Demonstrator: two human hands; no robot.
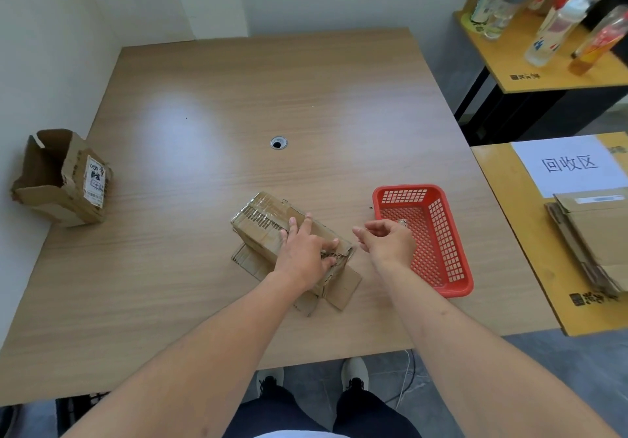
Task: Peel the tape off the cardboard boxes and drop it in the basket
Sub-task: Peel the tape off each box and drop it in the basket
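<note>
Left hand [306, 250] presses spread fingers on the near cardboard box [289, 233], mid-table, tape remaining. Right hand [387, 242] hovers loosely curled, empty, beside the red basket [441, 278], which holds one scrap. Second box [64, 179] at the table's left edge untouched; task looks early.

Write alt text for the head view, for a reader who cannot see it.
A person's left hand presses on a taped cardboard box on a wooden table, while the right hand hovers loosely curled beside a red basket. Another opened box sits at the table's far left edge.
</note>
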